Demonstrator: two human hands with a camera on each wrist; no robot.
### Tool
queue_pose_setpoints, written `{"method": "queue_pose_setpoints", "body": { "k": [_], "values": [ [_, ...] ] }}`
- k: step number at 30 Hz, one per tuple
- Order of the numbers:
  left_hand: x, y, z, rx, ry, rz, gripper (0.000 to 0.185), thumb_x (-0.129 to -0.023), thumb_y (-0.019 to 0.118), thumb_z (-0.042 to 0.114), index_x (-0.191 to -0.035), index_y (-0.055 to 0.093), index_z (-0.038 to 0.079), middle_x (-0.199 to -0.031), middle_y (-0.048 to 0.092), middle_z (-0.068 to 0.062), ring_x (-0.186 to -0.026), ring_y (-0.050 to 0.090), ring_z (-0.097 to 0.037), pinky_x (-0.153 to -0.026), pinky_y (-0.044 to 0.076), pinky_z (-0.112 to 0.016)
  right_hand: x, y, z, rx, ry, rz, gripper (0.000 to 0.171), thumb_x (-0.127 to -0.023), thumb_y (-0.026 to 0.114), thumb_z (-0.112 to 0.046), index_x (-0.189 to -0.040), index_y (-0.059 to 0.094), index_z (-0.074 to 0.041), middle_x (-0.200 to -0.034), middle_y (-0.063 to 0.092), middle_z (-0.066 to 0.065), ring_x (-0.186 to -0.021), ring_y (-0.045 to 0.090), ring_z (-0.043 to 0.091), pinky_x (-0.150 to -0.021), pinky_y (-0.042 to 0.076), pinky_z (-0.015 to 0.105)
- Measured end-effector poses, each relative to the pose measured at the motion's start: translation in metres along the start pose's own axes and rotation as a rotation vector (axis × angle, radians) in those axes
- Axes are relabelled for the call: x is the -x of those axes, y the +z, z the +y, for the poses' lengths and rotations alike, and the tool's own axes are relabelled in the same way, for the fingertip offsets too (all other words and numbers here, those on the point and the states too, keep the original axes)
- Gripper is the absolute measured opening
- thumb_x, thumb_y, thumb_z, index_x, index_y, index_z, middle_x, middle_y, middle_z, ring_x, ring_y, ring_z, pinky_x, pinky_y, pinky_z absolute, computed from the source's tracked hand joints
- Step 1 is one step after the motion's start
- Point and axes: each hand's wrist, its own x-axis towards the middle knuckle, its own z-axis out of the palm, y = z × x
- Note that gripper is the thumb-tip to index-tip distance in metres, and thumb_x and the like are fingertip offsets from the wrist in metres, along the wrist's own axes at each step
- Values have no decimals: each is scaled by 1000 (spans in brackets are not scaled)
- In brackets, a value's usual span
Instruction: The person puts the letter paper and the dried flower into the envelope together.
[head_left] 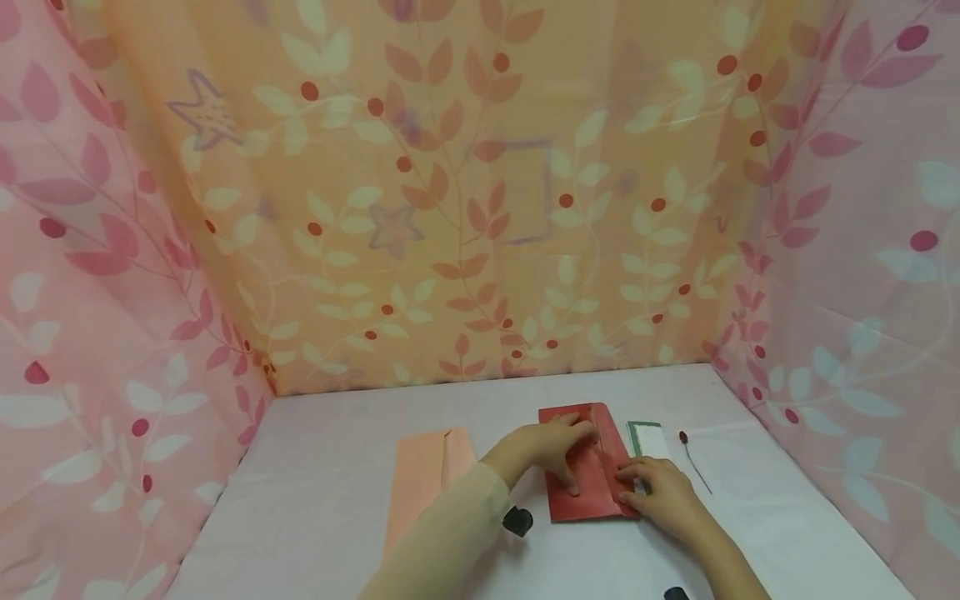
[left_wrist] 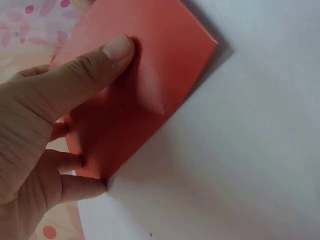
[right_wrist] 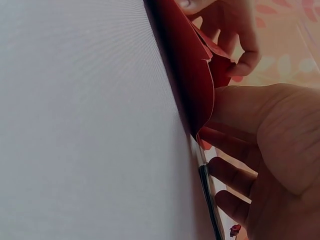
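A red envelope (head_left: 592,487) lies on the white table, its flap raised along the right side. My left hand (head_left: 551,448) rests on it; in the left wrist view the thumb (left_wrist: 107,60) presses on the red envelope (left_wrist: 165,75) while the other fingers curl at its edge. My right hand (head_left: 660,493) is at the envelope's lower right corner. In the right wrist view my right hand (right_wrist: 280,150) pinches the lifted flap of the envelope (right_wrist: 185,65) between thumb and fingers, and the left hand's fingers (right_wrist: 242,45) curl on the flap further along.
A peach envelope (head_left: 423,479) lies left of the red one. A white card with a green border (head_left: 647,437) and a thin pin with a red head (head_left: 693,458) lie to the right. Small black pieces (head_left: 517,521) sit near the front. Leaf-patterned cloth walls (head_left: 480,208) enclose the table (head_left: 337,433).
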Motion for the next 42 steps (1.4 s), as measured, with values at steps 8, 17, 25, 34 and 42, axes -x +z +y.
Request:
{"method": "queue_pose_setpoints", "body": {
  "k": [8, 17, 25, 34, 42],
  "values": [
    [1, 3, 1, -12, -5, 36, 91, -70, 93, 44, -145, 43, 47, -166, 29, 5, -152, 31, -25, -105, 51, -53, 0, 0, -3, 15, -10, 18, 27, -81, 86, -35, -105, 78, -24, -120, 70, -3, -115, 60, 31, -95, 46, 61],
    [-3, 4, -8, 8, 12, -2, 94, -73, 92, 43, -150, 39, 46, -165, 30, 10, -147, 36, -16, -104, 52, -50, 3, 5, -2, 1, 15, 3, 32, -81, 85, -42, -108, 77, -27, -123, 69, -5, -118, 58, 29, -97, 44, 62],
    [-1, -7, -8, 16, 50, -30, 77, -78, 90, 34, -140, 46, 47, -159, 38, 11, -142, 40, -15, -100, 54, -48, 3, 4, -2, -7, 23, 19, 30, -81, 86, -40, -107, 77, -28, -123, 69, -6, -119, 57, 28, -98, 42, 63],
    [0, -11, -9, 38, 48, -36, 73, -80, 89, 25, -138, 48, 45, -155, 42, 12, -137, 44, -13, -100, 55, -45, 0, 6, -5, -23, 37, 18, 30, -81, 86, -36, -108, 77, -27, -122, 69, -4, -119, 57, 31, -98, 41, 64],
    [-1, -5, 2, 4, 5, -13, 76, -80, 89, 24, -141, 49, 46, -162, 36, 5, -142, 43, -20, -100, 55, -46, -1, 4, -8, -4, 54, 29, 27, -80, 87, -30, -105, 77, -25, -120, 70, 0, -116, 58, 32, -98, 41, 64]
  ]
}}
